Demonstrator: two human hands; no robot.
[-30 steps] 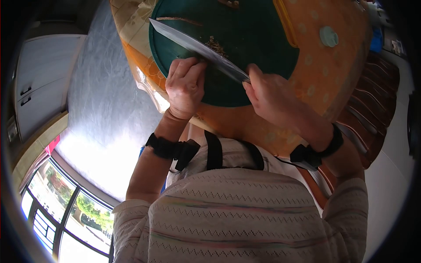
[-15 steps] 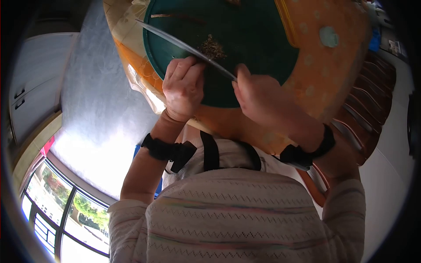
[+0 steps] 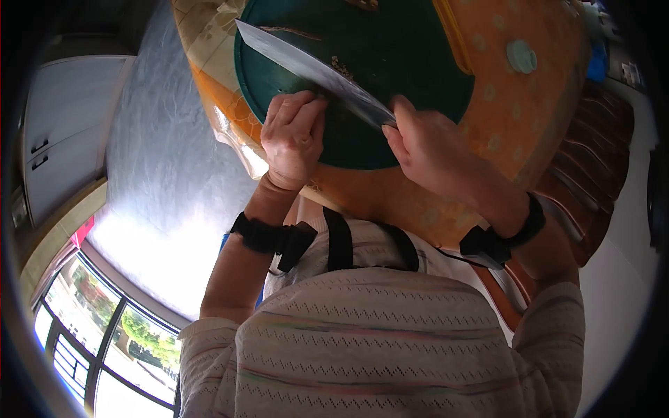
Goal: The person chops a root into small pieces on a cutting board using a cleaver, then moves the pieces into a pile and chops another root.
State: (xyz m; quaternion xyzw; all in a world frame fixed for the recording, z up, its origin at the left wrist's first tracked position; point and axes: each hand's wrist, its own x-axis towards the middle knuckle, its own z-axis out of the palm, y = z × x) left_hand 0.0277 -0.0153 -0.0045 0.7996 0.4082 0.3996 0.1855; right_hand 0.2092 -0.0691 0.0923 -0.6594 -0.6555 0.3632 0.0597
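My right hand (image 3: 432,143) grips the handle end of a large knife (image 3: 313,73), whose broad blade slants up and left over a round green board (image 3: 418,76). My left hand (image 3: 293,132) is closed at the board's near left part, fingertips pressed together beside the blade; what they hold is too small and dark to make out. Small brown chopped bits (image 3: 341,66) lie just beyond the blade, partly hidden by it. A thin brown stick-like piece (image 3: 291,31) rests farther back on the board.
An orange patterned tablecloth (image 3: 498,104) surrounds the board. A yellow-edged object (image 3: 454,38) overlaps its right rim. A pale green cap-like item (image 3: 521,56) sits at the right. Brown slatted chairs (image 3: 585,167) stand beyond the table's right edge.
The knife has turned so more of its blade face shows, and it covers more of the chopped bits. My right hand has shifted slightly right. My left hand stays closed in nearly the same place.
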